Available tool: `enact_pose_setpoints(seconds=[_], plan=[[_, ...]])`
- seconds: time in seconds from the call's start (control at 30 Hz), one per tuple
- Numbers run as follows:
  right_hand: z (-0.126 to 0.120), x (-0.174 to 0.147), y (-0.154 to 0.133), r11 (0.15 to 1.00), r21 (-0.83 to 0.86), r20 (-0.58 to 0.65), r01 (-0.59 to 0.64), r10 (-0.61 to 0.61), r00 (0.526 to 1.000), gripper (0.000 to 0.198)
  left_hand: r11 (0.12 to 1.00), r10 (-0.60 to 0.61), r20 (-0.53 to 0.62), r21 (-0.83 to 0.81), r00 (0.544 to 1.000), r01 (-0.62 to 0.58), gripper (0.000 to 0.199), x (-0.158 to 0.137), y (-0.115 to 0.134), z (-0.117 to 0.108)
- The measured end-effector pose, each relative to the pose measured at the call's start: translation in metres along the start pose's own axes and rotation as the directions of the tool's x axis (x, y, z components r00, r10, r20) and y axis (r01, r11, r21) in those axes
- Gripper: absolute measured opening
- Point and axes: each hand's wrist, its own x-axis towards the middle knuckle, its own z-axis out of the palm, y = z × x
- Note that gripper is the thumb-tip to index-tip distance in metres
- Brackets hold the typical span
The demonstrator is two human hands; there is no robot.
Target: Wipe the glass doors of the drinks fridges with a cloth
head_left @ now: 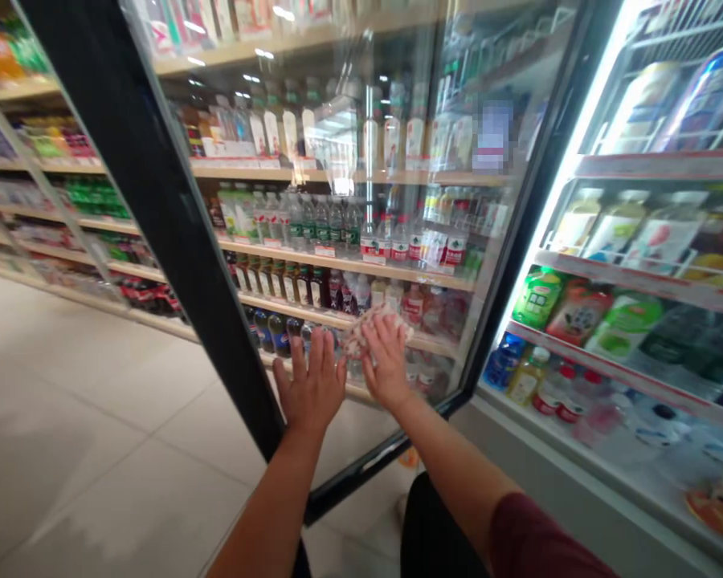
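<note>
A glass door (349, 225) with a black frame stands swung open in front of me. My right hand (386, 357) presses a crumpled, light patterned cloth (355, 333) against the lower part of the pane. The cloth shows past the fingertips and at both sides of the hand. Just left of it, my left hand (313, 381) lies flat towards the glass with its fingers spread and nothing in it. Its palm is hidden, so I cannot tell how firmly it touches the pane.
On the right, a lit refrigerator (651, 281) holds bottled drinks on several shelves. Through the glass, wooden shelves (349, 265) carry rows of bottles. More drink shelves (90, 217) run along the left. Pale floor tiles (96, 417) lie below, and my dark-clad leg (427, 522) is near the door's bottom edge.
</note>
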Motion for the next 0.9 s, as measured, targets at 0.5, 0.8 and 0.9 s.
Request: enact_pose_setpoints(seconds=[0.5,0.8,0.9], plan=[[-0.005,0.069,0.000,0.983,0.082,-0.340,-0.163,0.181,0.923,0.048,0.991,0.063,-0.065,0.123,0.996,-0.055,0.076,0.008,-0.009,0.004],[-0.002,0.061,0.009,1.000,0.031,-0.172,-0.007,0.012,0.985,0.062,0.994,0.077,-0.192,0.095,0.978,-0.060,0.065,0.034,0.001,-0.017],[-0.004,0.059,0.026,0.976,0.083,-0.295,-0.201,0.217,0.931,0.070,0.993,0.114,-0.250,0.061,0.962,-0.102,0.067,0.085,0.018,-0.032]])
